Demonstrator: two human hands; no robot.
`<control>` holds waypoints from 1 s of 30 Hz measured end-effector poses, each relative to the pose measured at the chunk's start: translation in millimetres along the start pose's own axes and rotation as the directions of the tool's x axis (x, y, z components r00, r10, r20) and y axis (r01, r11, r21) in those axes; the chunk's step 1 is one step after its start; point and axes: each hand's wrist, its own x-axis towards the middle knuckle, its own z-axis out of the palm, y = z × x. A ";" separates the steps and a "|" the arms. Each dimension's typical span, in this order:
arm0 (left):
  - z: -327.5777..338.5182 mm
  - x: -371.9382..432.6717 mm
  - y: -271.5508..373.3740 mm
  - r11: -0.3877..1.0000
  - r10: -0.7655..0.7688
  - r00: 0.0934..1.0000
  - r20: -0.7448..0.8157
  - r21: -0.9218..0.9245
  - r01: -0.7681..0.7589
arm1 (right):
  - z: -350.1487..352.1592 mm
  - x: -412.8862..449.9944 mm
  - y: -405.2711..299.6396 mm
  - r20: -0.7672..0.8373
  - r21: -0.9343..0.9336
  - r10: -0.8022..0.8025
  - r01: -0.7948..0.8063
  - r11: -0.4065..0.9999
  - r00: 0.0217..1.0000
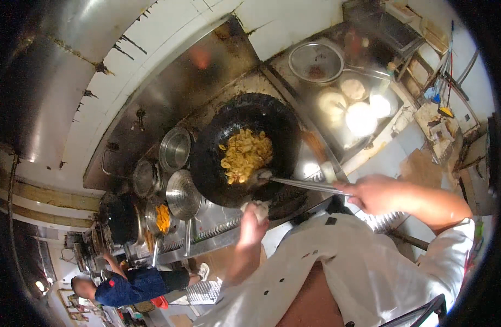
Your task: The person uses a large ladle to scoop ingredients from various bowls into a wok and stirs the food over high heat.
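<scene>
A large black wok (209,171) sits on the steel range with a heap of glossy yellow-brown sliced food (246,155) in it. My right hand (369,194) grips the long metal handle of a cooking ladle (307,184), whose bowl rests in the wok at the near side of the food. At the wok's near rim, my left hand (254,222) is closed on a pale folded cloth (258,209). The cloth lies against the rim and hides the part it covers.
Left of the wok stand a perforated strainer (181,192), metal bowls (175,148) and a ladle with orange food (163,218). At the right are a round sieve (316,61) and several tubs (352,90) under bright glare. A person in dark blue (132,288) works farther left.
</scene>
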 end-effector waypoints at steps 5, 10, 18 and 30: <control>4.8 29.5 -6.8 0.882 0.110 0.994 -0.006 0.462 -0.095 | 45.2 104.8 38.5 -0.044 -0.024 0.164 -0.166 0.986 0.985; -65.2 34.7 -59.9 0.985 0.127 0.872 0.472 0.045 -0.167 | 92.2 114.4 44.9 -0.422 0.107 0.076 -0.034 0.994 0.903; -3.3 52.0 -9.9 0.983 -0.129 0.991 -0.021 0.126 0.131 | 14.0 13.2 17.9 -0.144 0.144 0.039 -0.018 0.989 0.989; -21.7 15.8 -48.1 0.996 -0.076 0.965 0.252 0.072 0.059 | 64.4 106.8 44.0 -0.286 0.125 0.174 -0.143 0.982 0.942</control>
